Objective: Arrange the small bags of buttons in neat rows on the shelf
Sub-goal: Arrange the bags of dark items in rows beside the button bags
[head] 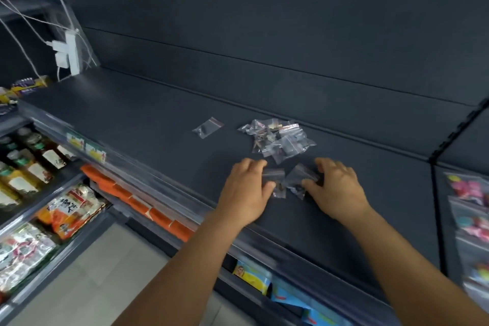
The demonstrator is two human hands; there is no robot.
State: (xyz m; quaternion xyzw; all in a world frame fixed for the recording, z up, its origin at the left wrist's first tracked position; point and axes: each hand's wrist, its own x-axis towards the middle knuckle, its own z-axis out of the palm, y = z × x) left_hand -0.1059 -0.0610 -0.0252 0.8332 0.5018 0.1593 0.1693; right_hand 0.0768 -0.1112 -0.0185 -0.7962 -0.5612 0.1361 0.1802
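Lone bag [208, 127] left of pile [277, 139].

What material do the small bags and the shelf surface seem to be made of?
Small bags: apparently thin clear plastic film, glossy; they crinkle, catch light, and the shelf shows through. Some have a reddish strip along the top, likely a zip seal.
Shelf: probably painted metal, dark grey with a matte finish; flat, uniform, only soft reflections. Laminate cannot be excluded.
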